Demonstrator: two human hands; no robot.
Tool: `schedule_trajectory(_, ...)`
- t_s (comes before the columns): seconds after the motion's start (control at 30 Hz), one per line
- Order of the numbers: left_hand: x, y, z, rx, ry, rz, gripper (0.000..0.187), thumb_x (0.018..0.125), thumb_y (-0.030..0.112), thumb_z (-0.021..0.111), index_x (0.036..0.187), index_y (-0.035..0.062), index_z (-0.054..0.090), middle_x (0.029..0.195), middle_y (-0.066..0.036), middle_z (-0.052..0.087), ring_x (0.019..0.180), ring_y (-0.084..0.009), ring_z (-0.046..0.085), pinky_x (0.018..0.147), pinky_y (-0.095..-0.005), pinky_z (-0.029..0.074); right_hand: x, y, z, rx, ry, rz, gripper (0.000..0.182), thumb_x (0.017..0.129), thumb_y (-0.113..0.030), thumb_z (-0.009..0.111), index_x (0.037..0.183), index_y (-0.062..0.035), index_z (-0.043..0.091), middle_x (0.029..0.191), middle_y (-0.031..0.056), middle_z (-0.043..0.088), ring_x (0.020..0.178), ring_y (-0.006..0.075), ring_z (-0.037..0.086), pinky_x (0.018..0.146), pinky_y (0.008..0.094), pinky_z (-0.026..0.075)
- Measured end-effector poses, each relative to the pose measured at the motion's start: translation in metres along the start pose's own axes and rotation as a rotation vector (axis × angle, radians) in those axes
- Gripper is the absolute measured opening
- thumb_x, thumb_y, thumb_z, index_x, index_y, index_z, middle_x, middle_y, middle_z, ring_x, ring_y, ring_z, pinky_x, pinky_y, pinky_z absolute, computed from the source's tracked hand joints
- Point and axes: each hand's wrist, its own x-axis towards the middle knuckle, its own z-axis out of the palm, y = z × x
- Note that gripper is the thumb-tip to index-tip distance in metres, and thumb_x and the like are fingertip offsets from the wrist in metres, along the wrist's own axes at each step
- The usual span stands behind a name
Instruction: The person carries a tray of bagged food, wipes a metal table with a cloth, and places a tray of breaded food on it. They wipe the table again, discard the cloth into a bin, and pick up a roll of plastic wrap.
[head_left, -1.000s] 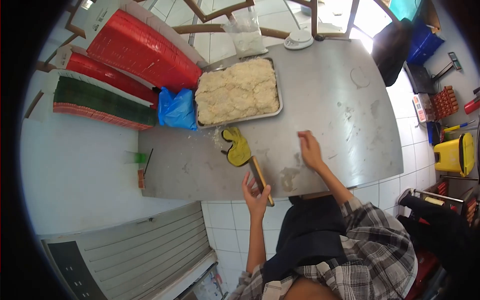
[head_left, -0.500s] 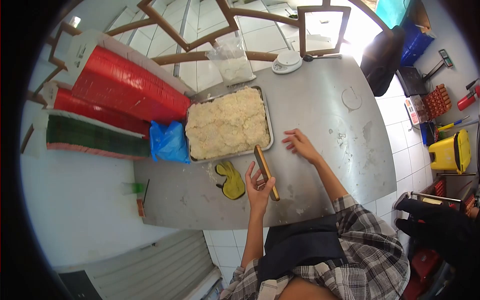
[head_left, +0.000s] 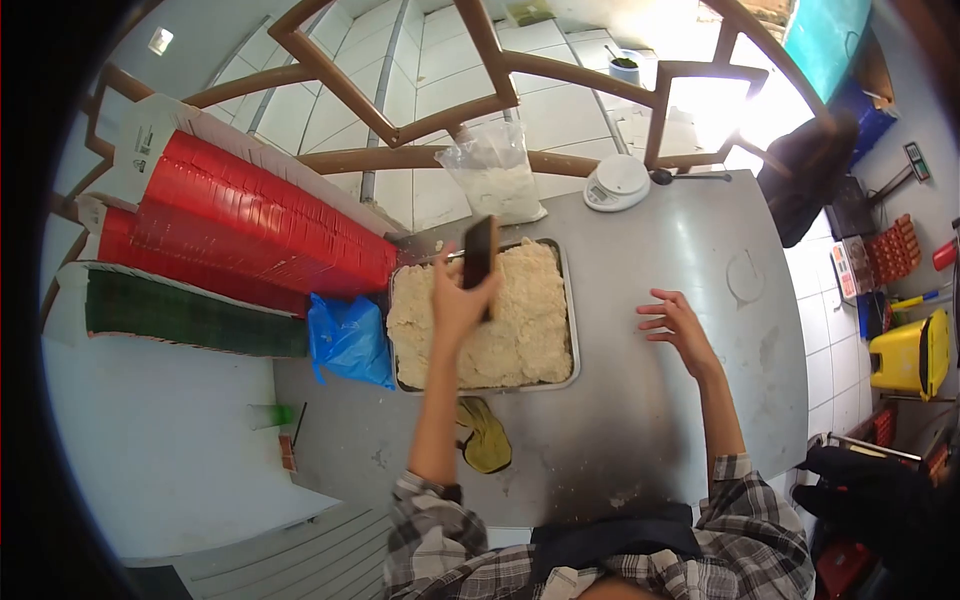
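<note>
My left hand [head_left: 460, 300] holds a dark phone [head_left: 479, 252] upright, raised over the far left part of a metal tray [head_left: 575, 340] filled with pale crumbly dough [head_left: 520, 330]. My right hand [head_left: 677, 326] rests open, fingers spread, on the steel table [head_left: 660, 430] to the right of the tray. A yellow glove [head_left: 484, 437] lies on the table just in front of the tray, beside my left forearm.
Red and green stacks of flat cartons [head_left: 230, 240] lean at the table's left. A blue plastic bag [head_left: 350, 340] lies beside the tray. A clear bag of flour [head_left: 497, 175] and a white scale [head_left: 617, 182] stand at the far edge. A yellow bin [head_left: 912, 340] sits at right.
My left hand has lifted the phone from near the table's front edge up and forward over the tray. My right hand moved right along the table. The view tilted upward.
</note>
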Motion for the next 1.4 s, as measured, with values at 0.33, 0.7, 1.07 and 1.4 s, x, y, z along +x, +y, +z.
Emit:
schedule_trajectory(0.33,0.210,-0.096,-0.028,0.995,0.106,-0.193,0.082,0.057,0.047,0.071,0.127,0.0167,0.042,0.109,-0.016,0.060,0.107,-0.0360,0.048,0.094,-0.0414,0.036,0.037,0.048,0.057,0.019,-0.152,0.112,0.039,0.095,-0.022,0.047,0.129,-0.0087,0.034,0.109,0.0091,0.055,0.086,0.0133,0.055,0.073,0.0288,0.048)
schedule_trajectory(0.7,0.245,-0.157,-0.043,0.823,0.056,0.310,0.059,0.081,0.039,0.061,0.123,-0.0008,0.047,0.113,-0.024,0.057,0.106,-0.0377,0.053,0.095,-0.0401,0.039,0.027,0.043,0.108,-0.224,-0.021,0.052,0.045,0.092,-0.016,0.048,0.132,-0.0111,0.029,0.074,0.0065,0.052,0.066,0.0125,0.051,0.062,0.0292,0.042)
schedule_trajectory(1.07,0.052,-0.086,-0.155,0.942,0.000,-0.287,0.053,0.095,0.042,0.033,0.116,-0.0025,0.054,0.116,-0.026,0.055,0.109,-0.0413,0.051,0.091,-0.0425,0.039,0.030,0.063,0.123,-0.234,0.142,-0.076,0.043,0.092,-0.016,0.046,0.130,-0.0095,0.026,0.058,0.0047,0.040,0.052,0.0166,0.043,0.053,0.0343,0.036)
schedule_trajectory(1.4,0.029,-0.174,-0.192,0.024,0.009,-0.619,0.085,0.086,0.069,0.028,0.125,-0.0042,0.047,0.124,-0.019,0.053,0.115,-0.0340,0.048,0.098,-0.0416,0.033,0.052,0.059,0.113,-0.354,0.194,0.028,0.042,0.094,-0.028,0.043,0.126,-0.0051,0.029,0.066,0.0145,0.053,0.063,0.0319,0.055,0.062,0.0412,0.041)
